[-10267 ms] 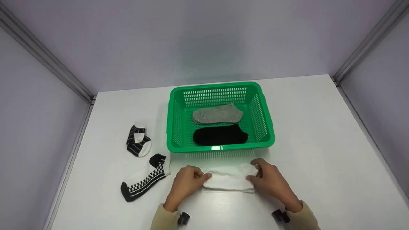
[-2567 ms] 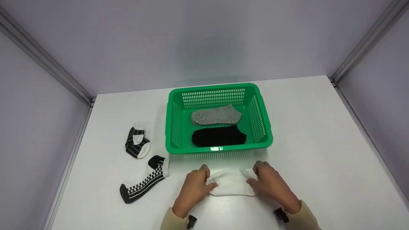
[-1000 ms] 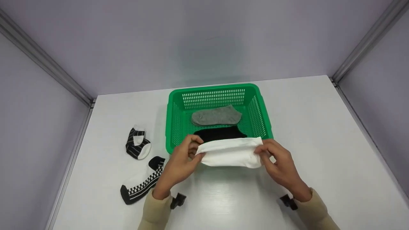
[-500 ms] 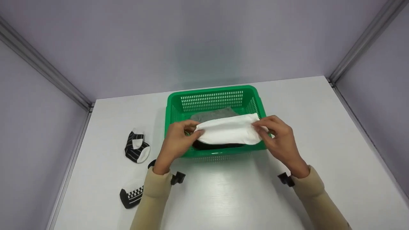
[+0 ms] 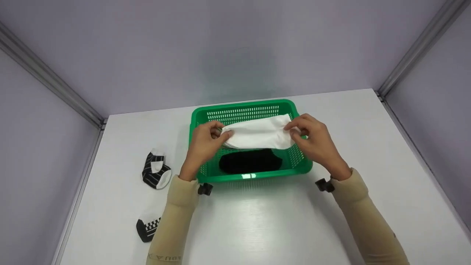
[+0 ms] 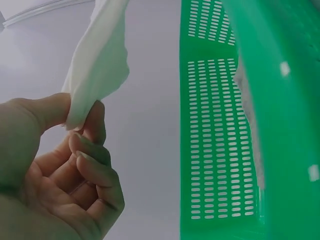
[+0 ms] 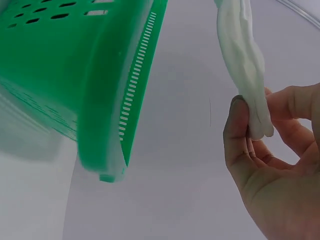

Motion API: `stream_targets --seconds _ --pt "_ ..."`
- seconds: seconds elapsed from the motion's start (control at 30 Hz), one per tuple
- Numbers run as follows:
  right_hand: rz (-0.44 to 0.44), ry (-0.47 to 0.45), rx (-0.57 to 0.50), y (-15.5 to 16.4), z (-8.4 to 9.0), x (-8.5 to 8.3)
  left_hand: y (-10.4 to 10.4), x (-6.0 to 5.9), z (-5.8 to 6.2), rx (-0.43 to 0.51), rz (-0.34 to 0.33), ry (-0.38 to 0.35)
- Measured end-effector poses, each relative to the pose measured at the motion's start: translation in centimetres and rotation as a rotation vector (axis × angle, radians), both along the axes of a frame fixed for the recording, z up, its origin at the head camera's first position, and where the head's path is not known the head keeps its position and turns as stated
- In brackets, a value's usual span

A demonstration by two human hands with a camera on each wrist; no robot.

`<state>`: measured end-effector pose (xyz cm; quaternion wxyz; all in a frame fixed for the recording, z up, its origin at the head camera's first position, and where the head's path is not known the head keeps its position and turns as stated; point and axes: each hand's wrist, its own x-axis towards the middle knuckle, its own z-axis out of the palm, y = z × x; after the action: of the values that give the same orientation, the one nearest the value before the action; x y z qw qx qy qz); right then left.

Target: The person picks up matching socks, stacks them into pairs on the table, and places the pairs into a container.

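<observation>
Near the left edge of the table (image 5: 368, 121) lie a black-and-white striped sock (image 5: 156, 175) and, closer to the front edge, a checked sock (image 5: 148, 228) half hidden by a sleeve. Neither hand touches them.

The step in hand looks like putting the folded white sock (image 5: 257, 132) into the green basket (image 5: 254, 176). The sock hangs in the air over the back part of the basket, above the black sock (image 5: 251, 162) that lies near the basket's front wall.

The left hand (image 5: 204, 142) pinches the left end of the white sock between thumb and first finger — the other fingers curl in. The right hand (image 5: 312, 140) pinches the right end the same way, thumb on one side, fingers on the other.

The next move, I think, calls for going down gently, keeping the sock flat, and letting go with both hands together — so the fold does not fall open.
</observation>
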<state>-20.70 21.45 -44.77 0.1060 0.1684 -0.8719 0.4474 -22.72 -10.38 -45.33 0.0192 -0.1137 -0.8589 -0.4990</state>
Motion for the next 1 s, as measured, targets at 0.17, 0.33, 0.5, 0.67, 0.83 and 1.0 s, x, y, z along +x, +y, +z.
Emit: stream_targets --seconds 0.17,0.33,0.5,0.67,0.83,1.0 --pt "0.001 -0.005 0.008 -1.0 0.6 -1.8 -0.3 -1.9 0.2 -0.017 0.004 0.065" --pt "0.036 -0.002 -0.013 -2.8 0.7 -4.0 -1.0 -4.0 0.2 0.003 0.041 0.076" --pt "0.078 -0.021 -0.018 -4.3 0.2 -6.4 -1.1 -5.1 -0.3 -0.072 0.100 0.038" --pt "0.100 -0.051 0.055 -4.7 -1.0 -8.0 -1.0 -5.9 -1.1 -0.221 0.053 -0.111" --pt "0.121 -0.141 0.163 -5.5 -2.4 -9.3 -1.4 -7.0 -2.2 -0.302 0.019 -0.233" --pt "0.135 -0.291 0.238 -6.8 -3.7 -10.4 -1.5 -8.1 -3.5 -0.385 0.033 -0.335"
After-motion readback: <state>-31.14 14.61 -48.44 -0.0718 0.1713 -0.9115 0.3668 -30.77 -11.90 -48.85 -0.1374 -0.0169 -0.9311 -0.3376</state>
